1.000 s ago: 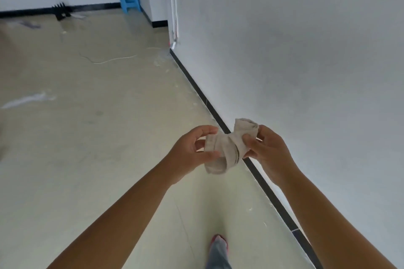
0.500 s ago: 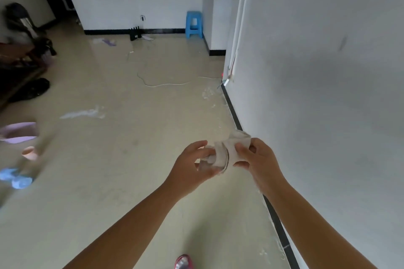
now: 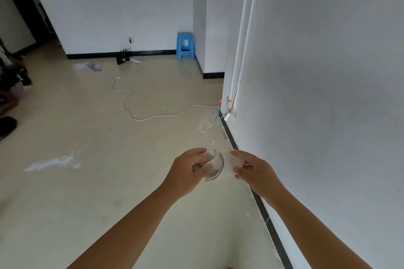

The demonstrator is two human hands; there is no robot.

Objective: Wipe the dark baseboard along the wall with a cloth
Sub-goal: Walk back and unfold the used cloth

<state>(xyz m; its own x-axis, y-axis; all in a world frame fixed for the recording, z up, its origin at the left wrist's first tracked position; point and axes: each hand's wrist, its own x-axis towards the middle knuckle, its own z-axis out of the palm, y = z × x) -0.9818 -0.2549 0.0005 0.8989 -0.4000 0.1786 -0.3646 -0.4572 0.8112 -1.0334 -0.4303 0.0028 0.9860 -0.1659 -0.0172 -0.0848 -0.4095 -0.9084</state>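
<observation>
Held bunched between left hand (image 3: 188,169) and right hand (image 3: 253,170), both pinching the cloth (image 3: 215,165): judged light, soft, limp; best gripped wadded against baseboard (image 3: 265,216).

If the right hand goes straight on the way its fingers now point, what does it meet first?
The right hand points leftward, toward the other hand. It already grips the cloth, so going on it would probably meet the left hand, which holds the cloth's other end. Depth is unclear.
</observation>
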